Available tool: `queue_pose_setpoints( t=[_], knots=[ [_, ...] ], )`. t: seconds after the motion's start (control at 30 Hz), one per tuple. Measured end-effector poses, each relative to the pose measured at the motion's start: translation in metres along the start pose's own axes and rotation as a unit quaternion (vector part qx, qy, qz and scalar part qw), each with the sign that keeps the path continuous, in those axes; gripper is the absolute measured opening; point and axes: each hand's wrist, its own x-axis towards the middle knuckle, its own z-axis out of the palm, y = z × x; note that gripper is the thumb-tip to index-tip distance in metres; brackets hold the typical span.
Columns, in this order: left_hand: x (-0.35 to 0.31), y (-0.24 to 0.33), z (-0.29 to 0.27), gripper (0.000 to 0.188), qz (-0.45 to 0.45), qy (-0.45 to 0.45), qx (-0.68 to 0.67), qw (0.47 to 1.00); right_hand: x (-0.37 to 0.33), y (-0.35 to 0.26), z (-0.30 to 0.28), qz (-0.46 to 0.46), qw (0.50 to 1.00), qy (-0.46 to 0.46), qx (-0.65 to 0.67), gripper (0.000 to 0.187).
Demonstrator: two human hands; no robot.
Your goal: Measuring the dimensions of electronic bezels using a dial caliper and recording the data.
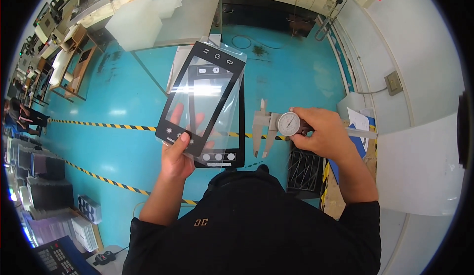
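My left hand point(177, 157) grips a black-bordered clear panel point(173, 105) near its lower end, thumb on the front border and fingers showing through behind it. A loose clear plastic film point(236, 60) sticks out past the panel's right edge. Behind and below it is a second black-bordered panel point(241, 122) with round openings along its lower border; whether my left hand also bears it, I cannot tell. To the right, my right hand point(321, 132) is closed around a dial caliper point(289, 124). The caliper's jaws point toward the panels, slightly apart, with nothing between them.
A metal table point(190, 21) with stacked translucent sheets point(134, 26) stands ahead. Yellow-black tape point(103, 125) crosses the blue floor. A dark wire crate point(303, 174) is by my right side, near a white wall panel point(419, 164). Stacked sheets point(49, 196) and another person point(27, 117) are at far left.
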Motion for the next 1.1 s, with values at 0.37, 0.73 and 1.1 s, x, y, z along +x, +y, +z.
queue_pose_setpoints(
  t=[0.37, 0.73, 1.1],
  knots=[
    [-0.007, -0.003, -0.006, 0.081, -0.039, -0.034, -0.016, 0.999, 0.003, -0.011, 0.004, -0.063, 0.995, -0.029, -0.076, 0.043],
    [-0.004, -0.005, -0.012, 0.079, -0.026, -0.045, -0.019, 0.998, -0.001, -0.01, 0.014, -0.083, 0.992, 0.008, -0.099, 0.043],
    [-0.004, -0.009, -0.014, 0.076, -0.033, -0.061, -0.033, 0.997, -0.004, -0.006, 0.016, -0.077, 0.992, -0.005, -0.103, 0.041]
  ],
)
